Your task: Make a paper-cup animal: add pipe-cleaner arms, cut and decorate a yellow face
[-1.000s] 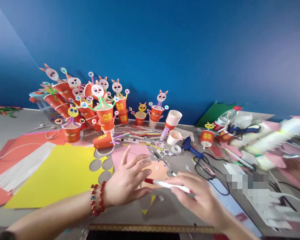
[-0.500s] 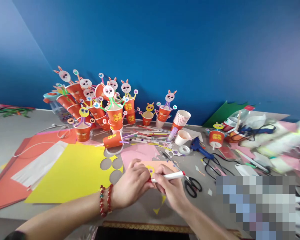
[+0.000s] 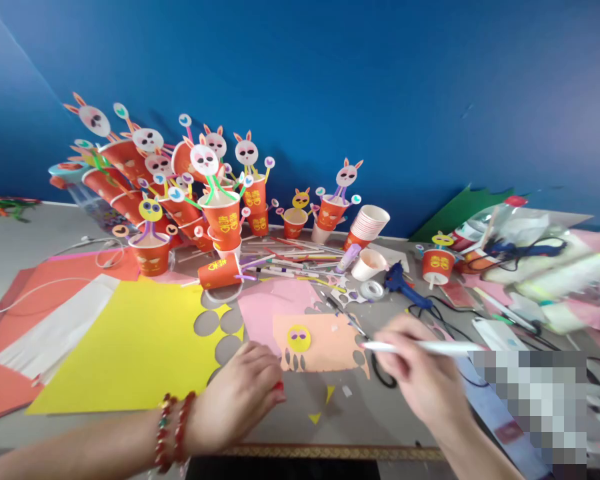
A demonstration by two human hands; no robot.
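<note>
My right hand [image 3: 423, 373], blurred by motion, grips a white marker [image 3: 440, 348] whose bare tip points left. A red marker cap [image 3: 279, 392] pokes out of the closed fingers of my left hand [image 3: 240, 393], above the front of the table. Between the two hands, a yellow paper disc [image 3: 299, 338] with two purple eye shapes lies on a peach paper sheet [image 3: 325, 347] that has leaf-shaped cut-outs. Partly covered by my right hand are black-handled scissors [image 3: 383, 373].
Yellow paper [image 3: 115, 347] with round holes spreads at left. Red cups [image 3: 223, 223] with paper bunny figures crowd the back left. Behind my right hand are a blue glue gun [image 3: 405, 287] and a tape roll [image 3: 371, 290]. A stack of cups [image 3: 369, 225] stands by the wall.
My hands have moved apart, the left one left and the right one right with the marker. The marker's red cap is now off in my left hand, and the yellow disc is uncovered.
</note>
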